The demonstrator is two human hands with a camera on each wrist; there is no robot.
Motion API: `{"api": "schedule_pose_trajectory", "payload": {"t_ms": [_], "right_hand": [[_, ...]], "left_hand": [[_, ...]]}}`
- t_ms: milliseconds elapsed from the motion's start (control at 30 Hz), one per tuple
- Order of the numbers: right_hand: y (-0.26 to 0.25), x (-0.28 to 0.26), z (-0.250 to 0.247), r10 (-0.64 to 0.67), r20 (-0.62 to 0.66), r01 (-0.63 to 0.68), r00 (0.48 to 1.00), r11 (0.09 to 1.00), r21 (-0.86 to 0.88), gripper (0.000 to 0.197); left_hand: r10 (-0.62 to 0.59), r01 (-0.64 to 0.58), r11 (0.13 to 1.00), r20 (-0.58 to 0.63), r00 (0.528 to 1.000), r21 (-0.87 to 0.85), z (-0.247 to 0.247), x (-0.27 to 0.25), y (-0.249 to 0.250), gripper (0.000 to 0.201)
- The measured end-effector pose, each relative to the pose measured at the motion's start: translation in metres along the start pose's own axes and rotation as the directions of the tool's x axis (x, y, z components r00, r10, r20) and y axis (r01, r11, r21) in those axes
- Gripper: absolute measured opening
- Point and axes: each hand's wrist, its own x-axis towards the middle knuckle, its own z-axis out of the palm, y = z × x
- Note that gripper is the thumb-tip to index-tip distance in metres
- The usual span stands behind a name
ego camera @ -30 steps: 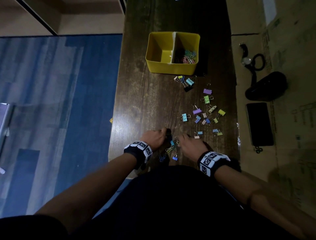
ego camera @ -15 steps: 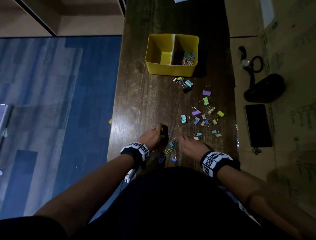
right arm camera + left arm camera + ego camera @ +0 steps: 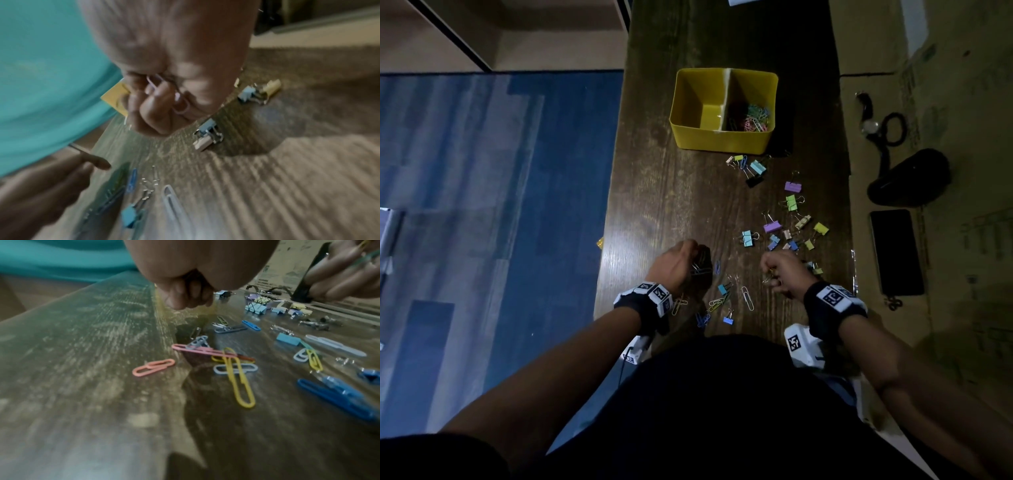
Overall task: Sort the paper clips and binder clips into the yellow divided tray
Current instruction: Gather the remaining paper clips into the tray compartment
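Note:
The yellow divided tray stands at the far middle of the wooden table. Its right compartment holds coloured paper clips; the left one looks bare. Pastel binder clips lie scattered right of centre. Loose paper clips lie near the front edge. My left hand hovers above them, its fingers curled round a dark bunch of paper clips. My right hand is raised beside it, gripping a pale pink paper clip.
Right of the table, cardboard holds a black phone, a black pouch and a looped cable. The table's left edge drops to blue floor. Small binder clips lie under my right hand.
Both hands have risen from the clip pile at the front edge and moved apart, the left one forward and to the left, the right one to the right with a clip.

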Motion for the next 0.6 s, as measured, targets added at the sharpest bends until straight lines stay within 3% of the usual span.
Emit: {"api": "schedule_pose_trajectory", "payload": {"t_ms": [67, 167, 300, 400, 600], "right_hand": [[-0.001, -0.003, 0.000, -0.001, 0.058, -0.009, 0.998, 0.986, 0.168, 0.023], [-0.001, -0.004, 0.002, -0.018, 0.008, 0.014, 1.000, 0.942, 0.335, 0.036], [-0.007, -0.004, 0.006, -0.028, -0.027, 0.034, 0.999, 0.958, 0.285, 0.028], [-0.004, 0.004, 0.004, -0.068, -0.012, 0.069, 0.998, 0.963, 0.261, 0.037], [0.000, 0.007, 0.003, -0.068, -0.012, 0.069, 0.998, 0.987, 0.142, 0.030]], "left_hand": [[0.042, -0.042, 0.995, 0.005, 0.999, 0.089, 0.000, 0.000, -0.003, 0.032], [0.103, -0.117, 0.975, 0.083, 0.991, 0.188, 0.001, -0.003, -0.012, 0.041], [0.128, -0.159, 0.958, 0.140, 0.982, 0.240, 0.004, -0.006, -0.017, 0.037], [0.120, -0.155, 0.966, 0.175, 0.977, 0.207, 0.006, -0.004, -0.015, 0.035], [0.027, -0.025, 1.000, 0.215, 0.976, -0.013, -0.008, -0.004, -0.003, 0.022]]}}
